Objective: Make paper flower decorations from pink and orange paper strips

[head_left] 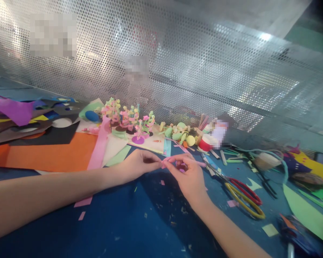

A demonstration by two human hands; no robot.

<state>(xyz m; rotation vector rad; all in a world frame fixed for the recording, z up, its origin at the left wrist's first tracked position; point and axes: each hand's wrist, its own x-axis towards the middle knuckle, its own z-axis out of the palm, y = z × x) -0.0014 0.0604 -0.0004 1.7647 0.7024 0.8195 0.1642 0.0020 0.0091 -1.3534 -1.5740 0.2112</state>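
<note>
From my remote seat, I see the right grip (191,175) pinching a pink strip (200,163) between thumb and finger, its end jutting out beyond the hand. The left grip (136,165) has thumb and finger pressed together right at the right fingertips; blur means I cannot tell whether it has hold of the strip too. Meeting tip to tip probably steadies such a slight piece. The strip is above the middle of the blue tabletop (110,225).

Paper plants (140,129) stand behind on flat bases, I judge so that they keep upright. The scissors (225,177) lie with handles towards the right forearm, presumably for easy reach, but their blades point close to the strip's free end.

The metal screen (177,71) bounds the far side. My left forearm crosses a pink paper band (96,154), so sideways sweeps could drag it. The widest room is nearest me, among small scraps (82,215).
</note>
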